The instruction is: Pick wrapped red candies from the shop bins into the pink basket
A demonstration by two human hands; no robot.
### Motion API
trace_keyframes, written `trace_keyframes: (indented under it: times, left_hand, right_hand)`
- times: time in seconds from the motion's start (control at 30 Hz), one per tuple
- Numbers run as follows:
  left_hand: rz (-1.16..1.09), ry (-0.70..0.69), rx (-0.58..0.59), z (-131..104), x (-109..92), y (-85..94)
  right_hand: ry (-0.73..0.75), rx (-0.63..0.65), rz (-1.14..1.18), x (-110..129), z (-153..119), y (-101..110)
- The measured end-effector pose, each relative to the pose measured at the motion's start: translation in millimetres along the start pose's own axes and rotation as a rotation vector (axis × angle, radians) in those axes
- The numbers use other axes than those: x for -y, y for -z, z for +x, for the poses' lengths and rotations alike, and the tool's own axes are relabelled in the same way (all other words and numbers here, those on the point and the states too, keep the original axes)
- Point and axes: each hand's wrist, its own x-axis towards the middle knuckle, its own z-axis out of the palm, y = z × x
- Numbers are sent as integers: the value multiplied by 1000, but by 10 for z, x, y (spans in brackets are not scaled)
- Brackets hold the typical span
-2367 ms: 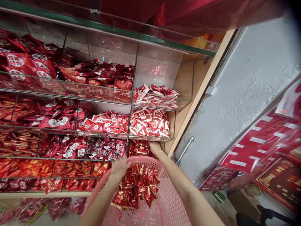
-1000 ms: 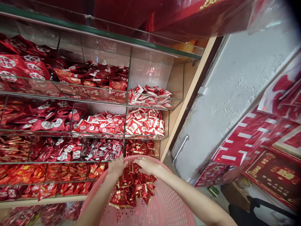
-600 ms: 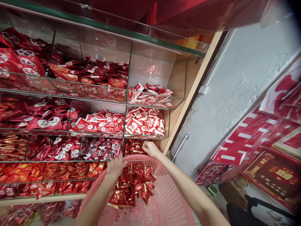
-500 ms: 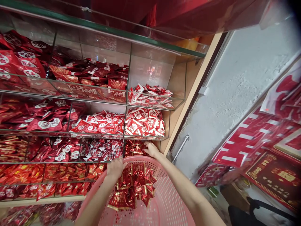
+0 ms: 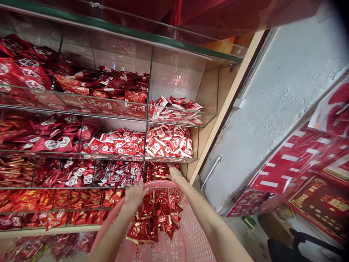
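My left hand (image 5: 135, 196) is closed over the far left rim of a pink perforated plastic basket (image 5: 195, 233). Inside the basket lies a heap of shiny red-and-gold candy packets (image 5: 156, 218). Past the basket's far rim, my right hand (image 5: 174, 173) reaches into a low glass compartment of similar red-and-gold packets (image 5: 156, 170). Its fingers look apart and rest at the right side of that pile; the tips are partly hidden among the packets, and I see nothing held in them.
Glass-fronted shelves hold rows of red packets, with red-and-white packets (image 5: 169, 142) just above my right hand. A wooden side panel (image 5: 215, 127) and a grey wall (image 5: 272, 91) bound the right. Red boxes (image 5: 321, 207) and a black chair-like shape (image 5: 283, 249) stand lower right.
My right hand has shifted slightly within the compartment, its fingers now pointing more upward. The camera view has moved slightly. My left hand stays on the basket rim.
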Motion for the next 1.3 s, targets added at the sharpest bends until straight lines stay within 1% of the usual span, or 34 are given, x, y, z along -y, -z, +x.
trace_keyframes:
  times: [0.13, 0.27, 0.43, 0.6, 0.77, 0.93, 1.03, 1.2, 1.3]
  left_hand:
    - [-4, -8, 6, -11, 1, 6]
    - [-10, 8, 13, -32, -10, 51]
    - [-24, 18, 32, -36, -16, 89]
    - [-44, 11, 27, -1, 1, 36]
    - [-35, 7, 14, 15, 9, 22]
    - [-7, -5, 33, -8, 0, 82]
    - [-8, -8, 51, -14, -5, 101]
    - [-12, -14, 32, -17, -9, 114]
    - [-29, -3, 66, -25, -19, 140]
  right_hand:
    - [29, -26, 34, -6, -4, -5]
    - [40, -77, 103, -25, -16, 10]
    - [21, -174, 253, -34, -16, 31]
    - [48, -277, 429, -14, -104, 67]
    - [107, -317, 540, 39, -398, 170]
    - [257, -308, 643, 129, -711, 333]
    - [295, -288, 625, 169, -856, 401]
    - [386, -254, 560, 206, -1162, 561]
    - [482, -169, 467, 173, -1443, 710]
